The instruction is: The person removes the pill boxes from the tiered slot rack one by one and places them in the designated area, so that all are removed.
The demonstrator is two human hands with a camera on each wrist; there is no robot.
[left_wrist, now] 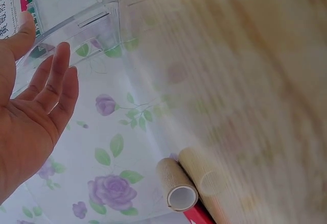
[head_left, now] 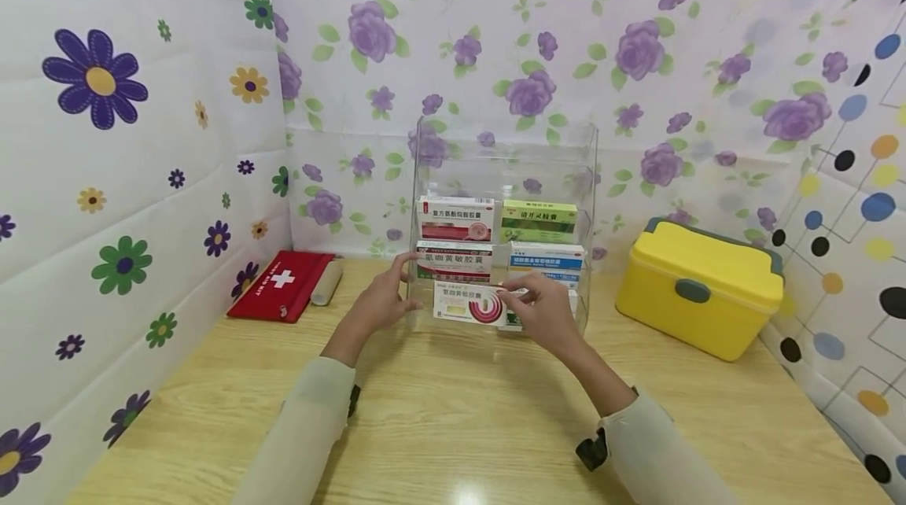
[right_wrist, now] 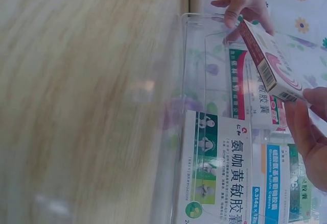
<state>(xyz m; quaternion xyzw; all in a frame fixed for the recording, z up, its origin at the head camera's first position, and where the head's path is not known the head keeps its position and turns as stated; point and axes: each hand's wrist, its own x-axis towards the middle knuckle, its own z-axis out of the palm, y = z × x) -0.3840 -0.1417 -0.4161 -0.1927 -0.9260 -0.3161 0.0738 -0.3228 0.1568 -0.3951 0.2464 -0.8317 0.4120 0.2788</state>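
Observation:
My right hand pinches the right end of a white medicine box with pink-red arcs. The box is held in front of the lowest left part of a clear acrylic display rack. At the rack's left side is my left hand, its fingers relaxed and nothing in its grasp; in the left wrist view its palm faces the camera. On the rack stand a red-and-white box, a yellow-green box, a red-green-white box and a blue-and-white box. A green-and-white box stands lowest right, partly behind my right hand.
To the left on the wooden table lie a red first-aid pouch and a beige roll. A yellow lidded box stands at the right. Flowered cloth hangs behind the rack.

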